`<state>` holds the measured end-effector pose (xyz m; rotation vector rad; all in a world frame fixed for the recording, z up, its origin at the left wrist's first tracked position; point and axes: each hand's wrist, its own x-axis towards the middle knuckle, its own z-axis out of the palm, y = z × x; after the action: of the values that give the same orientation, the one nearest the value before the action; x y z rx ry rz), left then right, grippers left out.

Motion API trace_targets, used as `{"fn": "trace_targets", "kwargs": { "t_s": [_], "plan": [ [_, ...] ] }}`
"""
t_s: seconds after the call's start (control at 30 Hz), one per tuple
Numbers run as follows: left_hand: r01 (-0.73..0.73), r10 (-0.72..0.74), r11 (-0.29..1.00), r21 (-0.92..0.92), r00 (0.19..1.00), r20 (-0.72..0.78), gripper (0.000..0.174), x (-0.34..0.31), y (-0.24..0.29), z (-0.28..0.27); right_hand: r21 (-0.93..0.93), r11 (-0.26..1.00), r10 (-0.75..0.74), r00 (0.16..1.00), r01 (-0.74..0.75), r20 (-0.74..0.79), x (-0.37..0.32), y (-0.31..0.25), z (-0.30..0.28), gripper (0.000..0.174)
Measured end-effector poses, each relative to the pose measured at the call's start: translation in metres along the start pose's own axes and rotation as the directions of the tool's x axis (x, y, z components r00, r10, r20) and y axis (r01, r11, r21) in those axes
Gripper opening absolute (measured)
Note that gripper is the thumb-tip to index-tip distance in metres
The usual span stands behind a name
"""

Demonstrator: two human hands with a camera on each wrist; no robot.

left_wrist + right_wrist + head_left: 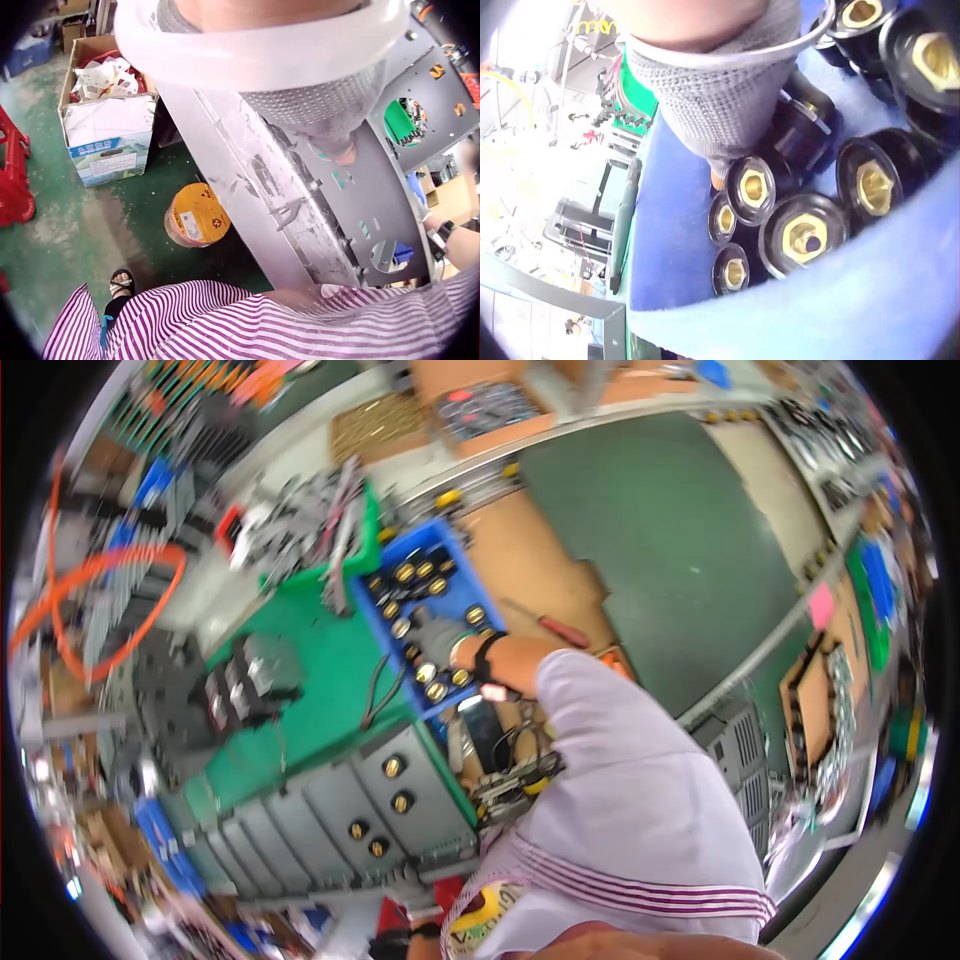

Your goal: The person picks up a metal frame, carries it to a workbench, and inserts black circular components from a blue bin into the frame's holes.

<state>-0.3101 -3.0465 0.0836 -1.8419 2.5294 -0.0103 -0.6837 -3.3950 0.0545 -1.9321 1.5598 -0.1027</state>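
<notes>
My right hand [440, 640], in a grey knit glove, reaches down into a blue bin [487, 592] of black round knobs with brass inserts. In the right wrist view a bare fingertip [718, 180] shows beside the nearest knobs [754, 187]; the other fingers are hidden, and I cannot tell whether they pinch one. My left hand [408, 895], also gloved, is at the near edge of a grey metal panel [310, 815]. In the left wrist view this hand [322, 112] extends over the panel with its fingertips at the surface. Several knobs [393, 766] stand on the panel's right end.
A green bin [370, 525] heaped with grey parts stands beyond the blue bin. A red-handled screwdriver [563, 630] lies to the right on brown cardboard, and a phone [483, 733] lies nearer. On the floor are an open carton [109, 124] and an orange-topped round tub [199, 214].
</notes>
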Motion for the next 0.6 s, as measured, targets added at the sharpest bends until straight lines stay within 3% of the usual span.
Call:
{"fn": "trace_targets", "kwargs": {
  "t_s": [0.03, 0.07, 0.1, 0.13, 0.2, 0.23, 0.37, 0.43, 0.5, 0.57, 0.6],
  "plan": [
    [0.053, -0.056, 0.997, 0.047, 0.996, 0.071, 0.048, 0.009, 0.009, -0.013, 0.001, 0.999, 0.049, 0.999, -0.049, -0.014, 0.004, -0.001, 0.011, 0.055],
    [0.071, -0.071, 0.997, 0.014, 0.996, 0.051, 0.047, 0.009, 0.009, -0.014, -0.017, 0.99, 0.139, 0.99, -0.139, 0.019, 0.002, -0.008, 0.011, 0.054],
    [0.003, -0.003, 1.0, 0.009, 1.0, -0.024, 0.037, 0.016, 0.011, -0.019, 0.024, 0.987, 0.158, 0.987, -0.158, -0.009, 0.005, -0.007, 0.02, 0.052],
    [0.03, -0.03, 0.999, 0.023, 0.999, -0.022, 0.026, 0.019, 0.013, -0.023, 0.054, 0.979, 0.198, 0.98, -0.198, -0.009, 0.0, -0.012, 0.015, 0.049],
    [0.042, -0.043, 0.999, -0.017, 0.995, -0.088, 0.023, 0.022, 0.017, -0.025, 0.064, 0.963, 0.263, 0.965, -0.263, 0.007, 0.004, -0.008, 0.024, 0.044],
    [0.031, -0.032, 0.999, -0.008, 0.988, -0.151, 0.023, 0.023, 0.018, -0.024, 0.042, 0.963, 0.268, 0.963, -0.268, -0.002, 0.004, -0.008, 0.024, 0.043],
    [0.035, -0.039, 0.999, -0.032, 0.986, -0.159, 0.023, 0.024, 0.018, -0.024, 0.076, 0.957, 0.273, 0.959, -0.279, 0.077, 0.008, -0.006, 0.017, 0.044],
    [0.031, -0.037, 0.999, -0.034, 0.986, -0.165, 0.023, 0.024, 0.016, -0.024, 0.071, 0.968, 0.239, 0.971, -0.24, 0.022, 0.008, -0.003, 0.014, 0.049],
    [0.054, -0.063, 0.997, -0.058, 0.985, -0.164, 0.022, 0.026, 0.017, -0.025, 0.135, 0.98, 0.156, 0.984, -0.143, -0.09, 0.007, 0.007, 0.015, 0.049],
    [0.074, -0.085, 0.994, -0.08, 0.986, -0.144, 0.022, 0.021, 0.015, -0.021, 0.287, 0.957, -0.007, 0.991, 0.045, -0.133, 0.026, 0.04, 0.024, 0.048],
    [0.078, -0.089, 0.994, -0.08, 0.985, -0.147, 0.021, 0.02, 0.014, -0.019, 0.569, 0.82, 0.108, 0.994, -0.07, -0.032, 0.012, 0.023, -0.003, 0.047]
  ]
}}
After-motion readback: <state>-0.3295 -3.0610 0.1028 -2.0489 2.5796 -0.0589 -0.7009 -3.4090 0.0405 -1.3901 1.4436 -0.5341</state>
